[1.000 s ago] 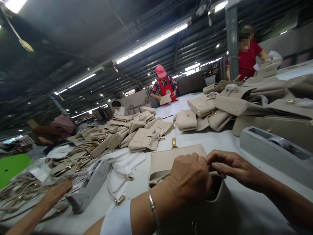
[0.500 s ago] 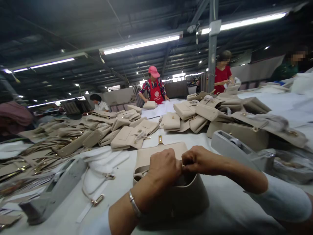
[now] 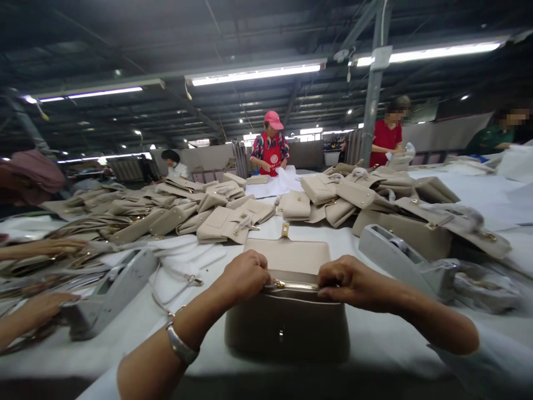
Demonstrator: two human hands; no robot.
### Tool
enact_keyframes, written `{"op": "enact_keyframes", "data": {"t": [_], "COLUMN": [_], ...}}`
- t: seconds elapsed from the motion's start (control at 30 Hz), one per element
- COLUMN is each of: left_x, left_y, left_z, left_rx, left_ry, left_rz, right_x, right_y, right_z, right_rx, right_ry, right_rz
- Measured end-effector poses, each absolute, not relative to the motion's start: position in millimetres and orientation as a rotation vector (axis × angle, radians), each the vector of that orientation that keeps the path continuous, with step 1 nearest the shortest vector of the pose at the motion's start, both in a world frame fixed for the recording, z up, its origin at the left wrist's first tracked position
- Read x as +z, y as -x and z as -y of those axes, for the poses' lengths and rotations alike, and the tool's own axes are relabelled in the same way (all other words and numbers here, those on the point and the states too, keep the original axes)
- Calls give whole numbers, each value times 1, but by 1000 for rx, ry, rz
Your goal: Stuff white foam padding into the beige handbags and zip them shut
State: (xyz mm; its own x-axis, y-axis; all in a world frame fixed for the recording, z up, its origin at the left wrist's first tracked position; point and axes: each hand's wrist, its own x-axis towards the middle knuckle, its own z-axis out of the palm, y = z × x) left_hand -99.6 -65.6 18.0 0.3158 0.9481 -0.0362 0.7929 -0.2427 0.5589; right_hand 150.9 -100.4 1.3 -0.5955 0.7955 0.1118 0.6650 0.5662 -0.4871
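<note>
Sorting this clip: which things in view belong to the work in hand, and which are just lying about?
In the work:
beige bag, flap open
gold zipper at its opening
left hand and right hand, pinching at the zipper's two ends

Lying about, it seems:
left bag pile
right bag pile
grey dispenser right of the bag

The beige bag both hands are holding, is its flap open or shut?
Open: the beige rectangular flap lies back on the far side of the boxy beige bag, leaving its gold-toothed zipper showing.
</note>
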Motion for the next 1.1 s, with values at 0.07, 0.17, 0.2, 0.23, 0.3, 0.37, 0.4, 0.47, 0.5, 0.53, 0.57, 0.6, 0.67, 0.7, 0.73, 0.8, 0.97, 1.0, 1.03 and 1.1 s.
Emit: {"op": "enact_keyframes", "data": {"t": [0.07, 0.17, 0.2, 0.23, 0.3, 0.37, 0.4, 0.47, 0.5, 0.53, 0.57, 0.6, 0.67, 0.7, 0.73, 0.8, 0.97, 1.0, 1.03, 1.1], "left_x": [11, 4, 3, 2, 2, 2, 2, 2, 2, 2, 3, 3, 3, 3, 3, 3, 2, 2, 2, 3], "left_y": [116, 141, 148, 154, 163, 168, 168, 165, 164, 162, 160, 159, 159, 160, 161, 165, 176, 178, 179, 178], "left_z": [64, 63, 64, 65, 68, 72, 74, 77, 78, 79, 80, 81, 83, 84, 85, 88, 92, 92, 92, 92], "left_rx": [460, 489, 491, 492, 490, 483, 481, 496, 514, 532, 546, 555, 557, 558, 568, 597, 595, 586, 569, 509], "left_ry": [-2055, -2000, -1989, -1982, -1982, -1998, -2007, -2034, -2054, -2077, -2103, -2131, -2183, -2205, -2231, -2304, -2518, -2543, -2569, -2639], "left_rz": [-1508, -1468, -1452, -1429, -1361, -1276, -1237, -1188, -1176, -1174, -1183, -1201, -1251, -1277, -1300, -1306, -1161, -1154, -1154, -1159], "right_x": [4, 9, 11, 13, 18, 24, 28, 33, 34, 34, 34, 32, 28, 26, 23, 18, 6, 4, 2, 2], "right_y": [-140, -123, -119, -115, -110, -107, -104, -95, -89, -81, -73, -64, -49, -43, -39, -36, -44, -45, -46, -46], "right_z": [104, 111, 114, 117, 122, 123, 123, 118, 114, 110, 106, 102, 96, 94, 93, 93, 97, 98, 99, 102], "right_rx": [527, 413, 381, 357, 342, 343, 326, 220, 136, 48, -32, -89, -148, -167, -182, -217, -197, -188, -184, -180], "right_ry": [1220, 1258, 1259, 1258, 1262, 1296, 1311, 1315, 1305, 1284, 1258, 1229, 1151, 1114, 1089, 1090, 1232, 1243, 1246, 1240], "right_rz": [2492, 2534, 2558, 2584, 2640, 2709, 2752, 2848, 2890, 2924, 2949, 2970, 3020, 3046, 3067, 3078, 2964, 2943, 2926, 2913]}}
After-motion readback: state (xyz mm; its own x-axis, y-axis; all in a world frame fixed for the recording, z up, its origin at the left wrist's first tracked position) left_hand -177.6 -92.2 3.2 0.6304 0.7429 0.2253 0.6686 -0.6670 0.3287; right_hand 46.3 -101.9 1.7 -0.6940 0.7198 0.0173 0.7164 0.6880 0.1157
